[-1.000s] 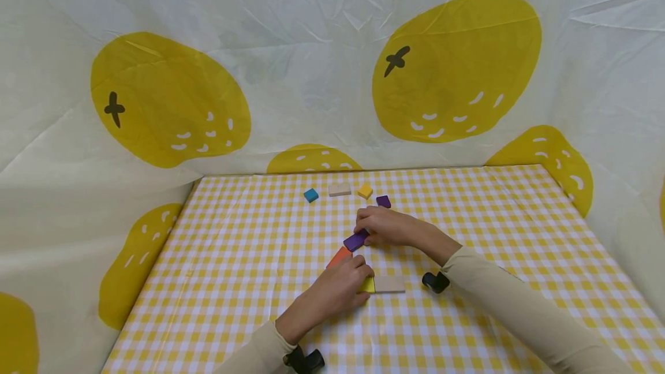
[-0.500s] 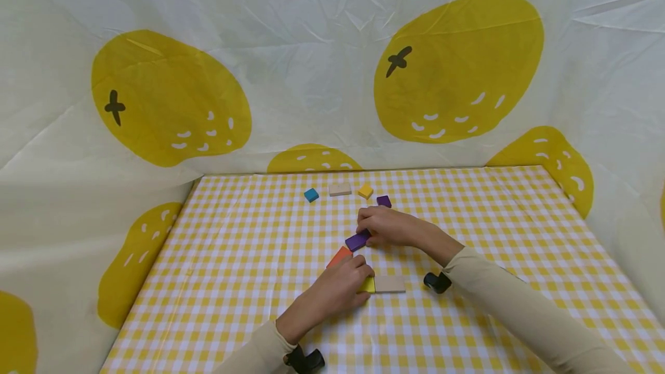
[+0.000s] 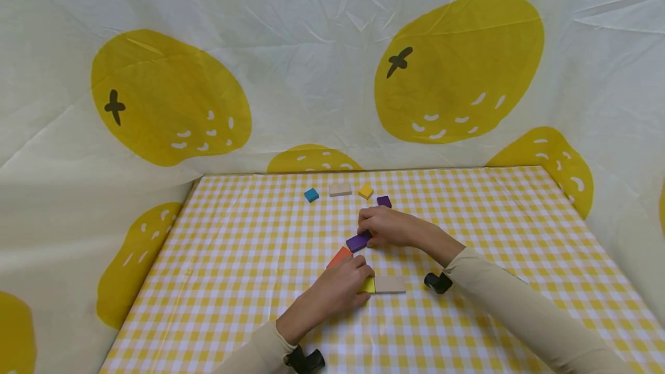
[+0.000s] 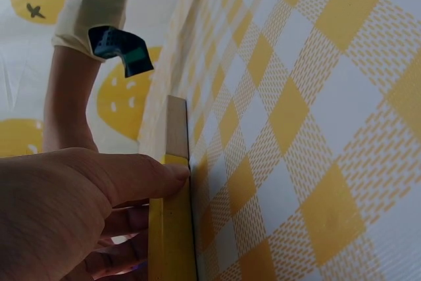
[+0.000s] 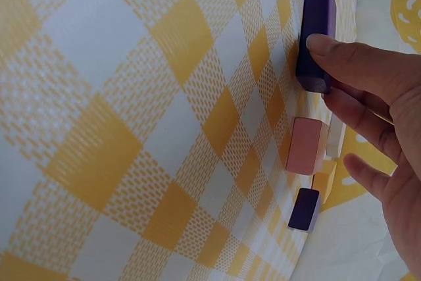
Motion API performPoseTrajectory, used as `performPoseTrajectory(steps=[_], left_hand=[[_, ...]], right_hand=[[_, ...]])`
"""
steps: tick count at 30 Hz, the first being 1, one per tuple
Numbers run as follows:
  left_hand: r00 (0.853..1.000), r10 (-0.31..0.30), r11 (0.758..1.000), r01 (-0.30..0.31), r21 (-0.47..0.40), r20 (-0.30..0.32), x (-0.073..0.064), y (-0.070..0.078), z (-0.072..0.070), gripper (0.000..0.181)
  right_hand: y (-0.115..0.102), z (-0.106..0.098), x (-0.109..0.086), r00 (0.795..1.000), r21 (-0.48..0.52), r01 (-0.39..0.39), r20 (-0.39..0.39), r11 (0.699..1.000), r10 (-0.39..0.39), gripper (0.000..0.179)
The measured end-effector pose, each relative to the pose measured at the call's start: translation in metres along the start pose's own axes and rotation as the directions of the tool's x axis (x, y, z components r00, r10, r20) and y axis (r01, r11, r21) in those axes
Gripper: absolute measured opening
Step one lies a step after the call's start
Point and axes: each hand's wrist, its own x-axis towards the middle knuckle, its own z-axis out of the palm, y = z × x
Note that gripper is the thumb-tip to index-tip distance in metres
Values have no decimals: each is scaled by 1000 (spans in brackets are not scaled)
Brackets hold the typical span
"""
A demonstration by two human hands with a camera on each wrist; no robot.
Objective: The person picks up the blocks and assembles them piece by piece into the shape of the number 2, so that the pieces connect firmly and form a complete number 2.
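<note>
My left hand (image 3: 340,287) pinches a yellow block (image 3: 368,285) lying on the checked cloth; the left wrist view shows the thumb pressed on the block's near side. A plain wooden block (image 3: 389,284) butts against its right end. Just beyond the left hand is an orange block (image 3: 339,257), partly covered by the fingers. My right hand (image 3: 389,227) pinches a long purple block (image 3: 358,242) between thumb and fingers, its left end at the orange block's far tip. In the right wrist view a pink block (image 5: 306,146) stands near those fingers; the head view hides it.
Along the table's far side sit a blue block (image 3: 311,195), another wooden block (image 3: 340,189), a yellow-orange block (image 3: 366,191) and a small purple block (image 3: 384,201). A patterned sheet (image 3: 312,74) hangs behind the table. Black cameras (image 3: 438,283) are strapped to both wrists.
The right hand and the long purple block have shifted very slightly to the right. The left hand and the other blocks stay where they were.
</note>
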Motion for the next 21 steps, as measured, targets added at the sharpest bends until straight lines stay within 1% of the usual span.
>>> performPoseTrajectory(steps=[9, 21], left_hand=[[1000, 7, 1000, -7, 0, 2, 0, 0, 0, 29], [1000, -7, 1000, 7, 0, 15, 0, 0, -1, 29]], right_hand=[[0, 0, -1, 1000, -7, 0, 8, 1000, 0, 24], [0, -2, -1, 1000, 29, 4, 12, 1000, -5, 25]])
